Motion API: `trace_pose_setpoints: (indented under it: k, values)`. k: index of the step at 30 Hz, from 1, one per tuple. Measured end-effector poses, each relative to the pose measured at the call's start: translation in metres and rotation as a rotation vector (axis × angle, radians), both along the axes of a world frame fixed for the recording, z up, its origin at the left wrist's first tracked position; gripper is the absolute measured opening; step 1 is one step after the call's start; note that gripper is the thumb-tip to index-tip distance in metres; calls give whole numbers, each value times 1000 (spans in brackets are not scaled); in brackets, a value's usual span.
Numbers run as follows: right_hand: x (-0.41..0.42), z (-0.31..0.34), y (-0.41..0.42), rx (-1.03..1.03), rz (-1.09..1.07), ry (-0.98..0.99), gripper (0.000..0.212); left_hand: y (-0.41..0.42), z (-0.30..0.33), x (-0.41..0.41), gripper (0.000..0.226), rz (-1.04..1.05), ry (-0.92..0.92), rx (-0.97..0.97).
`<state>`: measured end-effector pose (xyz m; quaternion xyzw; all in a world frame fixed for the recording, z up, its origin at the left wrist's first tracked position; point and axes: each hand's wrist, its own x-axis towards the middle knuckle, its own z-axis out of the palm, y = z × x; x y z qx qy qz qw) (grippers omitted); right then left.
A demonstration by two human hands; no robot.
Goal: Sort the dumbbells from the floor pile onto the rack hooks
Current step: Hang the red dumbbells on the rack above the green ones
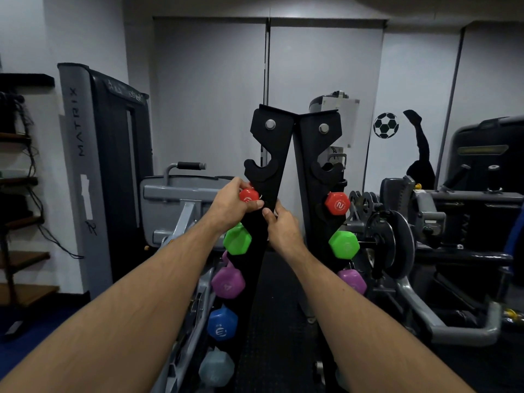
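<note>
Head view: left hand curls round red dumbbell, seating it at rack hook, left upright. Right hand just beside, fingers bent against upright's edge; real grip or mere touch, cannot tell. Empty hook above both hands. Advice: settle handle fully into notch, then release.

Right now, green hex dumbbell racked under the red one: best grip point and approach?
Grip the bar between the two heads, not the green hex dumbbell's faceted ends. It lies across the black steel rack, heads outside the plates, so reach into the gap between them from the front. Its handle is hidden here; lift up and out, I'd guess.
</note>
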<state>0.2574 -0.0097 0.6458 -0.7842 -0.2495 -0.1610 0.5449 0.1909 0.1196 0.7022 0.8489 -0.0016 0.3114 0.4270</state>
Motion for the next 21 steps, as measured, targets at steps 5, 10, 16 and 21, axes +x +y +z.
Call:
trace_pose_setpoints:
  k: [5, 10, 16, 21]
  values:
    - [0, 0, 1, 1, -13, 0, 41, 4, -1, 3, 46, -22, 2, 0]
    - [-2, 1, 1, -7, -16, 8, 40, 12, 8, 5, 52, -107, 135, 12]
    - [-7, 2, -1, -5, -2, 21, 40, 9, 8, -1, 34, -146, 134, 14]
    - [-6, 1, 0, 14, 21, 58, 40, 7, 8, -5, 24, -144, 128, 31]
